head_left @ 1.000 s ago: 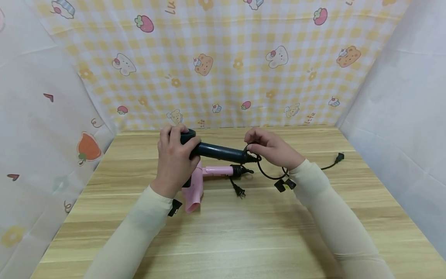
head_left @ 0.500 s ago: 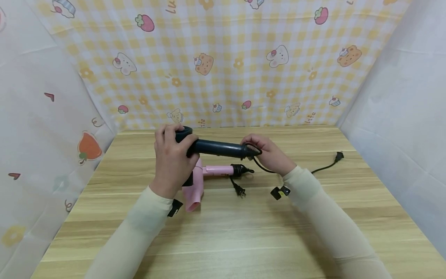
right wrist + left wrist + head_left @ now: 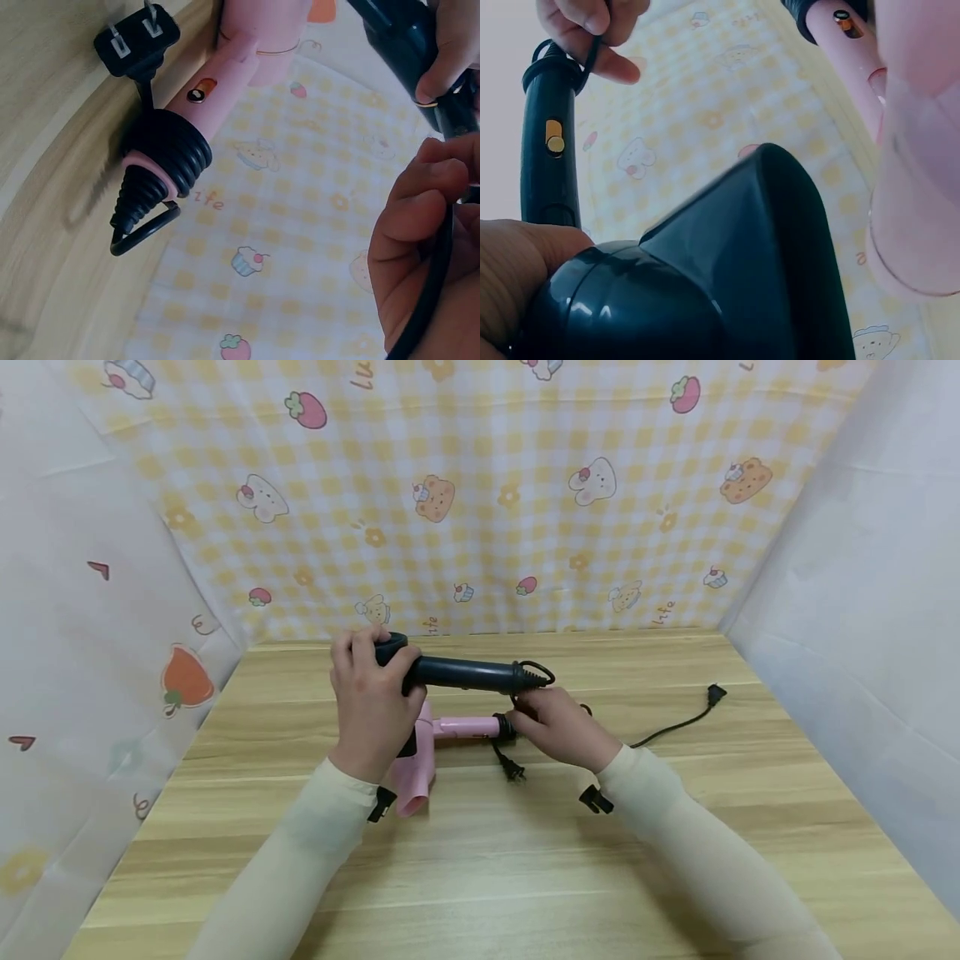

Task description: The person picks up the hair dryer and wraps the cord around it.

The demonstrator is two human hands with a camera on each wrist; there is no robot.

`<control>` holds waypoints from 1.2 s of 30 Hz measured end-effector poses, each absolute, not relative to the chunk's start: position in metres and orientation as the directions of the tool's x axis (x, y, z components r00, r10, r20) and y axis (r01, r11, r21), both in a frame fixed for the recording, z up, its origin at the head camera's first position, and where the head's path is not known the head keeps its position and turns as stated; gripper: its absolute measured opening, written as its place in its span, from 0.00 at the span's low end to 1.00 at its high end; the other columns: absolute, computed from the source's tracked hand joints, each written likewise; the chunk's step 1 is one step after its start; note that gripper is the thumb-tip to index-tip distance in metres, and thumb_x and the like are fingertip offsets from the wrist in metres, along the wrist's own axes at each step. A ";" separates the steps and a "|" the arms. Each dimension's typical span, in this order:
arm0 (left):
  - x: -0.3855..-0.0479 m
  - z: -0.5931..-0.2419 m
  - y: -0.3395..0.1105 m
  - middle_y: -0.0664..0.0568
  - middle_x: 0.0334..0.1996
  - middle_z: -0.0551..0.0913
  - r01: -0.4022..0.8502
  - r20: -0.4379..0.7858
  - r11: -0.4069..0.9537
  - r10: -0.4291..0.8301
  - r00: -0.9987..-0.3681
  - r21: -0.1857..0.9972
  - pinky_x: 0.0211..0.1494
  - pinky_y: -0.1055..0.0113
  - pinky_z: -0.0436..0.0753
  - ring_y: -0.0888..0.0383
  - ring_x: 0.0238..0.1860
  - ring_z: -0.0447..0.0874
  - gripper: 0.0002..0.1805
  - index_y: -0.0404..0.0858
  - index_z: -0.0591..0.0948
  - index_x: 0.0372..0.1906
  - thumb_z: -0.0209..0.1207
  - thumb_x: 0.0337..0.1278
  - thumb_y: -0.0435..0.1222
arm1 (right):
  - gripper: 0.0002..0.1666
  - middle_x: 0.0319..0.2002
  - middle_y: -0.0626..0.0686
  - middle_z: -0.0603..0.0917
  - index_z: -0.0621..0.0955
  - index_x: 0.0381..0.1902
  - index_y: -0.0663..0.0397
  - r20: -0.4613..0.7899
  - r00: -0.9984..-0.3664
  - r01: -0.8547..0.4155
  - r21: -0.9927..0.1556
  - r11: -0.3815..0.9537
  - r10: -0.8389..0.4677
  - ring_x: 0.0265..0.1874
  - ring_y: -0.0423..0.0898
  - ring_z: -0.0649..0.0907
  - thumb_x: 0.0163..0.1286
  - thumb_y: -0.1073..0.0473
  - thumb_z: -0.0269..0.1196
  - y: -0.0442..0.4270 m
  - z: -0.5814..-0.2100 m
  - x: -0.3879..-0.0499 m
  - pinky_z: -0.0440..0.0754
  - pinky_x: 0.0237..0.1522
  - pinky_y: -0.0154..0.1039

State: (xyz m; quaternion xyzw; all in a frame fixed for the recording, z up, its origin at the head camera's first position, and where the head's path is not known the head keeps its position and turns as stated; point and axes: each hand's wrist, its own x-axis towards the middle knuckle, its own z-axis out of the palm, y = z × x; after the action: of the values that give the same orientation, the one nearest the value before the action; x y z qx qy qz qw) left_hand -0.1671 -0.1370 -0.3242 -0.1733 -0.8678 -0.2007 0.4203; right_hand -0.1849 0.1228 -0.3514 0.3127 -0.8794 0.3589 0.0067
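Observation:
My left hand (image 3: 373, 706) grips a dark blue hair dryer (image 3: 465, 674) round its body and holds it above the table, handle pointing right. Its nozzle (image 3: 727, 247) shows large in the left wrist view. Just below the handle's end, my right hand (image 3: 558, 725) pinches the black cord (image 3: 433, 281), which loops back from the handle tip. The cord trails off to a plug (image 3: 716, 694) on the right. Beneath the dark dryer lies a pink hair dryer (image 3: 468, 727), its cord (image 3: 171, 150) wound round the handle end. Part of the pink body is hidden by my left hand.
The pink dryer's two-pin plug (image 3: 513, 770) lies on the wooden table (image 3: 525, 877) in front of its handle. A checked cloth (image 3: 480, 527) hangs along the back edge, with pale cloth walls (image 3: 862, 568) at both sides.
My right hand has moved down and left, bringing the cord round under the handle end. The plug at the right has shifted slightly left. My left hand keeps its grip on the dark hair dryer.

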 end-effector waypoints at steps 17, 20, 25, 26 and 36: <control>-0.172 -0.337 -0.132 0.34 0.53 0.67 0.470 0.828 0.862 0.118 -0.549 0.189 0.51 0.40 0.66 0.32 0.56 0.58 0.14 0.36 0.86 0.44 0.68 0.50 0.29 | 0.09 0.15 0.42 0.69 0.85 0.44 0.58 0.272 -0.803 -0.574 -0.591 0.567 -0.530 0.14 0.36 0.65 0.69 0.64 0.60 0.127 -0.342 -0.176 0.65 0.19 0.34; -0.173 -0.341 -0.133 0.34 0.53 0.67 0.462 0.824 0.867 0.118 -0.555 0.187 0.50 0.40 0.67 0.32 0.57 0.58 0.14 0.37 0.86 0.45 0.67 0.51 0.29 | 0.06 0.16 0.42 0.68 0.84 0.40 0.57 0.268 -0.806 -0.570 -0.588 0.573 -0.527 0.14 0.36 0.65 0.69 0.63 0.60 0.127 -0.343 -0.176 0.65 0.19 0.34; -0.174 -0.346 -0.134 0.34 0.54 0.67 0.448 0.821 0.876 0.119 -0.559 0.178 0.52 0.39 0.67 0.32 0.58 0.58 0.13 0.38 0.86 0.46 0.67 0.53 0.31 | 0.09 0.16 0.41 0.66 0.77 0.27 0.51 0.250 -0.809 -0.567 -0.566 0.598 -0.532 0.14 0.36 0.64 0.68 0.61 0.63 0.125 -0.344 -0.175 0.63 0.20 0.34; -0.175 -0.347 -0.134 0.35 0.54 0.67 0.446 0.824 0.878 0.117 -0.555 0.176 0.52 0.39 0.67 0.32 0.58 0.58 0.13 0.38 0.86 0.46 0.67 0.53 0.31 | 0.12 0.16 0.41 0.65 0.74 0.25 0.51 0.248 -0.807 -0.571 -0.558 0.602 -0.536 0.14 0.36 0.64 0.68 0.60 0.64 0.125 -0.344 -0.175 0.63 0.20 0.34; -0.170 -0.358 -0.128 0.33 0.54 0.67 0.427 0.874 0.894 0.092 -0.478 0.139 0.57 0.39 0.64 0.32 0.59 0.59 0.13 0.38 0.84 0.48 0.65 0.57 0.33 | 0.12 0.14 0.40 0.67 0.77 0.23 0.51 0.292 -0.784 -0.611 -0.520 0.597 -0.547 0.13 0.35 0.63 0.67 0.64 0.62 0.125 -0.342 -0.175 0.63 0.19 0.33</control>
State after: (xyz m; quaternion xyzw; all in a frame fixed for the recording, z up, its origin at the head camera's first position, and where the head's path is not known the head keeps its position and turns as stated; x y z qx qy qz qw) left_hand -0.1703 -0.1279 -0.3584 -0.1539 -0.8422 -0.1716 0.4873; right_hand -0.1748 0.1254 -0.3420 0.3244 -0.8922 0.3102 0.0511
